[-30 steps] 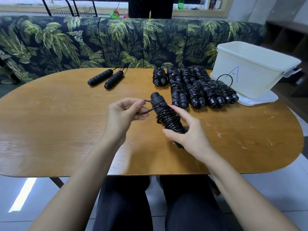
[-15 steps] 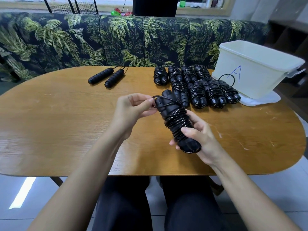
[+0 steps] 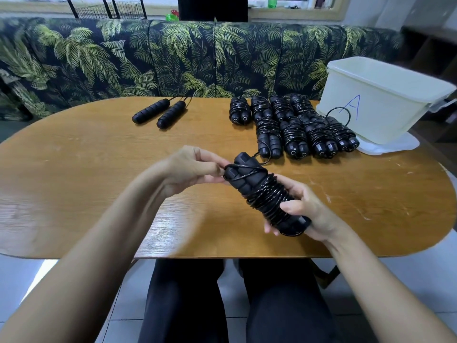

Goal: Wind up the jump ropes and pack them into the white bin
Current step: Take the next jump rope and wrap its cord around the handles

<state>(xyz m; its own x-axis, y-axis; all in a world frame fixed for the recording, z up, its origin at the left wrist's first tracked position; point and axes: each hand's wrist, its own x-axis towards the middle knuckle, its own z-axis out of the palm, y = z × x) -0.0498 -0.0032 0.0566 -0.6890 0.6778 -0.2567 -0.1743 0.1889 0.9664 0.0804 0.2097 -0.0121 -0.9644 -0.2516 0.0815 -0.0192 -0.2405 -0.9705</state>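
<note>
The loose loop of a second ago now lies snug over the handle tops of the jump rope (image 3: 262, 191), held between both hands. The left hand (image 3: 195, 169) pinches the cord's end and the right hand (image 3: 304, 209) grips the coils. Tucking looks next, then the white bin (image 3: 378, 105) beyond the right hand.

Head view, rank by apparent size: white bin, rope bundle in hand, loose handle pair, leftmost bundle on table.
1. white bin
2. held rope bundle, enlarged by nearness
3. loose handle pair
4. leftmost table bundle

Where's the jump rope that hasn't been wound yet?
In the head view, its two handles lie side by side at the far edge of the table by the sofa, left of the wound bundles.
</note>
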